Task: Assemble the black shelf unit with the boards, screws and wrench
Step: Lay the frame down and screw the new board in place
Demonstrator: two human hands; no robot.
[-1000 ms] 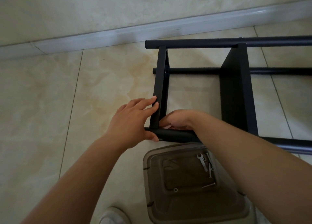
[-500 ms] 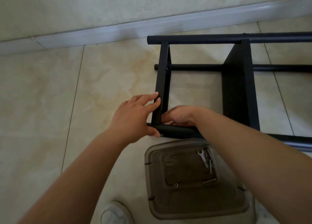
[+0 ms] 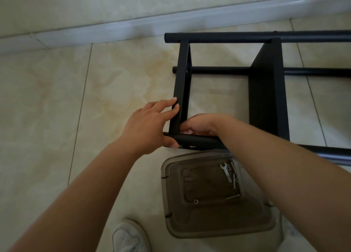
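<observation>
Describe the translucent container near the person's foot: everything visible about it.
The translucent container is a brownish, see-through plastic box with rounded corners, standing on the tiled floor just below the shelf's near tube. Inside lie a small wrench, loose screws and washers. Neither hand touches it; the right forearm crosses above it.

Matt black shelf parts on glossy tile.

The shelf tubes (image 3: pixel 218 37) and boards (image 3: pixel 267 92) look matt, finely textured black; the floor tiles (image 3: pixel 47 103) are polished marble-patterned; the tray (image 3: pixel 214 227) is translucent smoky plastic holding a shiny metal wrench (image 3: pixel 226 171) and screws (image 3: pixel 232 196).
</observation>
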